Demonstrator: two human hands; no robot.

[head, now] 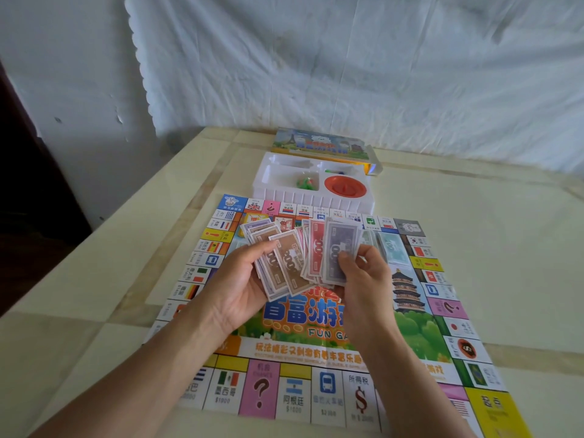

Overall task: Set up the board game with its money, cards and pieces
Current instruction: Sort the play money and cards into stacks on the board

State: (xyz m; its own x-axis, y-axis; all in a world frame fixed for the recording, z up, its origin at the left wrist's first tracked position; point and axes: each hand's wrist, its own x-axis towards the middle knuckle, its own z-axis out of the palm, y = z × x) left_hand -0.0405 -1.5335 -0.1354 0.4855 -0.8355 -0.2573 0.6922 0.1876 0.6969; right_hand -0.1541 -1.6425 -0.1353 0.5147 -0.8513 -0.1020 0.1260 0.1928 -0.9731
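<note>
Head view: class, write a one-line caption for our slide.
Left hand and right hand fan play money over the game board; white tray and box sit behind.

Table (pixel 474 248): glossy cream top with darker beige inlay bands, spans 3 to 9 o'clock. Wrinkled white cloth (pixel 347 64) hangs behind it, 11 to 3 o'clock, left edge scalloped. Scuffed white wall (pixel 79 90) at 10 o'clock. Dark panel (pixel 19 184) at 9 o'clock. Light soft, diffuse.
</note>
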